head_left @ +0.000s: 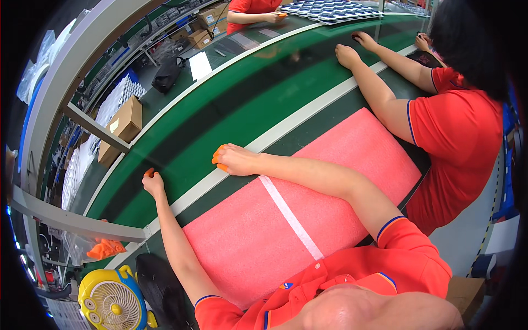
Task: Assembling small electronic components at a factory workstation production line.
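My left hand [153, 183] is over the green conveyor belt [198, 137] near its lower-left end. Its fingers are curled, with an orange finger cot at the tip. My right hand [240, 160] rests at the belt's near white rail [269, 138], fingers bent and capped in orange finger cots. Both hands look closed; anything inside them is hidden or too small to make out. Under my right forearm lies a pink foam sheet [330, 159] with a white strip [291, 218] across it.
A co-worker in red [456, 132] reaches over the belt at right; another person's arm [258, 17] shows beyond it. Across the belt are a cardboard box [122, 125], a black bag [168, 74] and white trays [330, 11]. A yellow fan [114, 300] and bagged orange pieces [105, 248] are at lower left.
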The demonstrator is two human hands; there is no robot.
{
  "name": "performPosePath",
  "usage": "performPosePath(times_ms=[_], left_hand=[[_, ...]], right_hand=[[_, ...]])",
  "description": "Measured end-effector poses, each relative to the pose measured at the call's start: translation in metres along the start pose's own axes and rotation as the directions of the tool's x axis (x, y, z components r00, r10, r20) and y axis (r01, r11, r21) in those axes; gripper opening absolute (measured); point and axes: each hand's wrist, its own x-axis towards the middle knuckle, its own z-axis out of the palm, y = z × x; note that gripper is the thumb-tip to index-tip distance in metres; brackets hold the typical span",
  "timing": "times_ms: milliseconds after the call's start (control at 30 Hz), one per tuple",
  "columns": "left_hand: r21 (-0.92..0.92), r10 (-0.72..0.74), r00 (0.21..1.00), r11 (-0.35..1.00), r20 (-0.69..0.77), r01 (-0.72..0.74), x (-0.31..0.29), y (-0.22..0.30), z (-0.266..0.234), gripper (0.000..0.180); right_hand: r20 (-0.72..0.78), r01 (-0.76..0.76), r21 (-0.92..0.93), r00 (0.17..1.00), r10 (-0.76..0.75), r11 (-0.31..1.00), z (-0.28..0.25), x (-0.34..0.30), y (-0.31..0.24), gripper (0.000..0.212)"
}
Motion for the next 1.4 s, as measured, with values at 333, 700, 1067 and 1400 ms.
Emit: performPosePath(times_ms=[333, 700, 1067, 1400], left_hand=[[-0.026, -0.044, 0.998, 0.999, 0.047, 0.045, -0.002, 0.005, -0.003, 0.026], [-0.125, -0.047, 0.997, 0.991, 0.069, 0.055, 0.000, 0.000, 0.001, 0.025], [-0.213, -0.022, 0.992, 0.976, 0.125, 0.049, -0.004, 0.008, 0.003, 0.024], [-0.348, -0.053, 0.993, 0.933, 0.108, 0.088, -0.001, 0.005, 0.003, 0.024]], right_hand=[[0.114, -0.034, -0.034, 0.993, 0.038, 0.999, -0.005, 0.001, -0.001, 0.018], [0.135, -0.050, -0.056, 0.989, 0.057, 0.997, -0.008, 0.001, -0.002, 0.018], [0.128, -0.043, -0.043, 0.991, 0.048, 0.998, -0.007, 0.000, 0.000, 0.019], [0.136, -0.047, -0.037, 0.989, 0.052, 0.998, -0.008, 0.000, -0.001, 0.019]])
